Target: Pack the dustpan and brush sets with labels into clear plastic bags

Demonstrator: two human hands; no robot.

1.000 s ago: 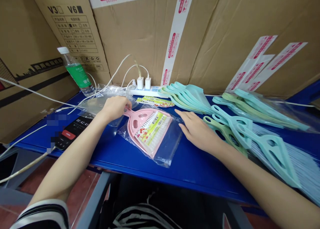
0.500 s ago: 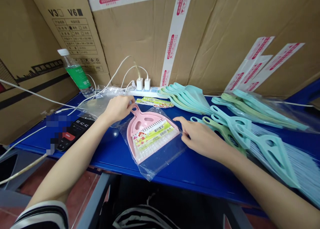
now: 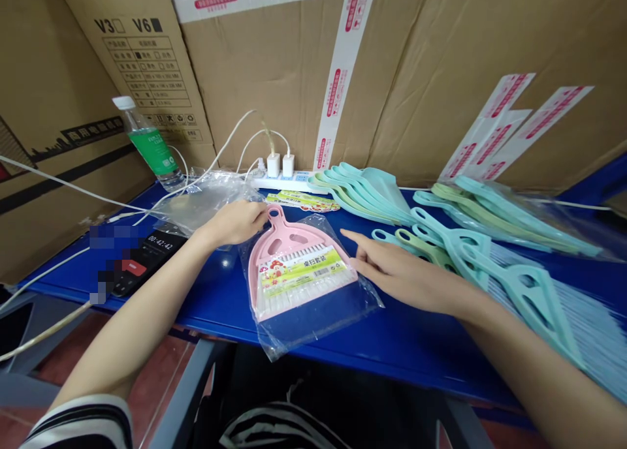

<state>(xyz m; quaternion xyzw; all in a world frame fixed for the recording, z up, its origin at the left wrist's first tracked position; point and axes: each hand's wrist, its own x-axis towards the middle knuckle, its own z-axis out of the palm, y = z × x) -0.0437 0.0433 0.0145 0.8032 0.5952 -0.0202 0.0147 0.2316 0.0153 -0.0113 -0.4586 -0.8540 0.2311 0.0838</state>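
Note:
A pink dustpan [image 3: 267, 260] lies in a clear plastic bag [image 3: 313, 322] at the table's front middle, handle pointing away from me. A white-bristled brush [image 3: 289, 300] and a yellow-green printed label [image 3: 301, 271] rest on its pan inside the bag. My left hand [image 3: 238, 222] is closed in a pinch at the dustpan's handle; its fingertips partly hide the grip. At the pan's right corner, my right hand [image 3: 392, 266] is open, index finger stretched out and thumb touching the bagged edge.
Several turquoise and green dustpans [image 3: 386, 191] and brushes [image 3: 582, 331] are piled along the right. Loose labels [image 3: 304, 201], a power strip [image 3: 298, 180] and clear bags [image 3: 200, 201] lie behind. A phone [image 3: 149, 260], cables and a bottle [image 3: 151, 149] are left. Cardboard [image 3: 294, 70] walls the back.
The bagged dustpan has turned slightly, its handle shifting right along with my left hand. The bag's front edge now spreads further right. My right hand's thumb has come against the pan's right corner.

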